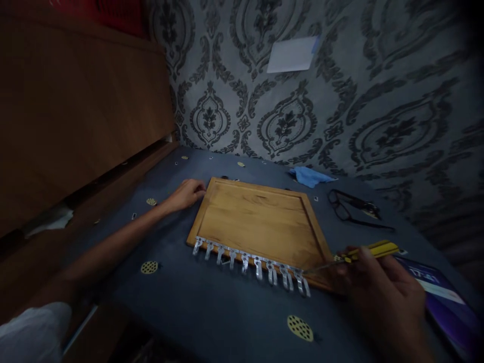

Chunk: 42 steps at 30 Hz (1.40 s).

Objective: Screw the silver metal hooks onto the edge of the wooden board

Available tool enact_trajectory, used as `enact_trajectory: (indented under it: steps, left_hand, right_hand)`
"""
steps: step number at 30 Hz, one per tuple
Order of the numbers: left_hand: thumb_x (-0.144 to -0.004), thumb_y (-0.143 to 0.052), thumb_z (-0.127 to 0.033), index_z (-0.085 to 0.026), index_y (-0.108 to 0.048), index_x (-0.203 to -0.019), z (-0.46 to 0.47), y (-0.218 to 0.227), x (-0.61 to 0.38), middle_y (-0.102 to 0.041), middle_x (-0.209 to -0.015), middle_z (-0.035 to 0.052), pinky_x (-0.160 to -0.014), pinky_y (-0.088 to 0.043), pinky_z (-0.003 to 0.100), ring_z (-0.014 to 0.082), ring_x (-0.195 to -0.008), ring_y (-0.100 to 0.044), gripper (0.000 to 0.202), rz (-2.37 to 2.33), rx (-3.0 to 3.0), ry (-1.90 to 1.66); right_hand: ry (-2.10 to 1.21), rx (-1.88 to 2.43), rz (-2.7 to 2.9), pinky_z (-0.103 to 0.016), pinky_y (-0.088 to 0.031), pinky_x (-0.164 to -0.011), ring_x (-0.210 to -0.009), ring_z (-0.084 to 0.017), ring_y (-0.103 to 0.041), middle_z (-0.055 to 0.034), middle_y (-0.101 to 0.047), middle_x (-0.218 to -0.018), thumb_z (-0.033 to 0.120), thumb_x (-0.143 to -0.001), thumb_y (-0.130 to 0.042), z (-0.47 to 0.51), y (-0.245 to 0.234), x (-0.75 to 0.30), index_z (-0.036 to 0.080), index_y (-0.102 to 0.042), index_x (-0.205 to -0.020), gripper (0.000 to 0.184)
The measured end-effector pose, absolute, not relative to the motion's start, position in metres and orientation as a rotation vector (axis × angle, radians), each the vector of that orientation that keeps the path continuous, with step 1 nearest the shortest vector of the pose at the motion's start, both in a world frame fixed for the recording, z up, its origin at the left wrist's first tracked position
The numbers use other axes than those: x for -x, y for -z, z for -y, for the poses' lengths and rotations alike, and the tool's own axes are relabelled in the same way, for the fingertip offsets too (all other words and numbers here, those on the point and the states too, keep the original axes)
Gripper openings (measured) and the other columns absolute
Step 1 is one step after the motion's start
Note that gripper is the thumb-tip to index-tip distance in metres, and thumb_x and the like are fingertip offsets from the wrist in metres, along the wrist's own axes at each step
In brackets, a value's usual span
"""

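Note:
A framed wooden board [260, 217] lies flat on the dark cloth. Along its near edge runs a metal strip with a row of several silver hooks [245, 262] hanging over the side. My left hand [189, 194] is closed at the board's upper left edge, its fingers curled against the wood and partly hidden. In my right hand [385, 287] is a screwdriver [372, 250] with a yellow and black handle. Its thin shaft points left, and the tip is at the right end of the metal strip, though the exact contact is too small to tell.
A phone [438, 287] with a lit screen lies beside my right hand. Black-framed glasses [344, 209] and a blue cloth [312, 176] are behind the board's right side. A wooden cabinet [86, 101] stands left; a patterned wall [242, 101] rises behind.

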State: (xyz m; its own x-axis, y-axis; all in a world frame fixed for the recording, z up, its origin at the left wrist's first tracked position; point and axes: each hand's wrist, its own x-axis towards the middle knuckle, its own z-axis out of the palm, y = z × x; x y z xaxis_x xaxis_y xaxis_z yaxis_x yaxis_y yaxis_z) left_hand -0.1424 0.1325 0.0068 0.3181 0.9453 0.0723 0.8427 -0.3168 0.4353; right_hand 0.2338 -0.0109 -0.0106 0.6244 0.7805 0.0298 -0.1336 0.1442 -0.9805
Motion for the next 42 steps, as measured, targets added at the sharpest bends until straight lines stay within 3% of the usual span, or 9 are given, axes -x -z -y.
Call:
enact_trajectory:
  steps: [4,11,20,26,35,42]
  left_hand:
    - [-0.099,-0.059,-0.022,-0.012,-0.066,-0.100,-0.108,-0.014,0.093,-0.067,-0.085,0.0009,-0.074,-0.057,0.026,0.0125,-0.078,-0.066,0.012,-1.270,-2.191,-0.525]
    - [-0.089,-0.062,-0.020,-0.015,-0.064,-0.086,-0.057,-0.019,0.009,-0.063,-0.073,-0.0026,-0.061,-0.045,0.019,0.0088,-0.066,-0.058,0.006,-0.722,-1.997,-0.427]
    - [-0.090,-0.065,-0.007,-0.014,-0.071,-0.087,-0.054,-0.012,-0.043,-0.069,-0.076,-0.0025,-0.066,-0.041,0.022,0.0106,-0.070,-0.061,0.010,-0.595,-2.182,-0.255]
    - [-0.091,-0.066,-0.009,-0.016,-0.071,-0.088,-0.058,-0.004,-0.050,-0.070,-0.088,-0.0006,-0.073,-0.044,0.024,0.0125,-0.080,-0.063,0.010,-0.527,-2.246,-0.216]
    - [-0.091,-0.064,-0.013,-0.018,-0.070,-0.086,-0.059,0.001,-0.054,-0.069,-0.086,-0.0011,-0.072,-0.044,0.025,0.0129,-0.080,-0.063,0.009,-0.525,-2.227,-0.196]
    - [-0.091,-0.066,-0.011,-0.017,-0.070,-0.084,-0.057,0.002,-0.056,-0.069,-0.084,-0.0021,-0.070,-0.042,0.025,0.0118,-0.077,-0.062,0.010,-0.547,-2.214,-0.195]
  right_hand:
    - [-0.745,1.193,0.619,-0.019,-0.048,-0.040,-0.048,-0.009,-0.057,-0.0005,-0.063,-0.061,0.053,-0.027,-0.101,0.009,0.007,-0.236,0.020,-0.066,-0.058,0.058]
    - [-0.666,1.143,0.695,-0.020,-0.043,-0.040,-0.053,-0.011,-0.058,0.0040,-0.059,-0.062,0.063,-0.048,-0.094,0.007,0.020,-0.246,0.021,-0.065,-0.069,0.055]
    - [-0.557,1.124,0.842,-0.021,-0.045,-0.042,-0.050,-0.009,-0.056,0.0040,-0.064,-0.068,0.056,-0.074,-0.085,0.014,0.024,-0.246,0.022,-0.068,-0.076,0.038]
    - [-0.460,1.153,0.898,-0.023,-0.045,-0.044,-0.049,-0.009,-0.057,0.0034,-0.068,-0.075,0.049,-0.083,-0.081,0.019,0.025,-0.247,0.022,-0.070,-0.082,0.029]
    - [-0.428,1.139,1.012,-0.026,-0.040,-0.040,-0.045,-0.010,-0.054,0.0050,-0.066,-0.076,0.046,-0.088,-0.079,0.024,0.022,-0.244,0.028,-0.070,-0.084,0.021]
    - [-0.415,1.131,1.014,-0.027,-0.037,-0.039,-0.044,-0.010,-0.052,0.0047,-0.065,-0.073,0.049,-0.087,-0.079,0.023,0.020,-0.243,0.027,-0.068,-0.081,0.025]
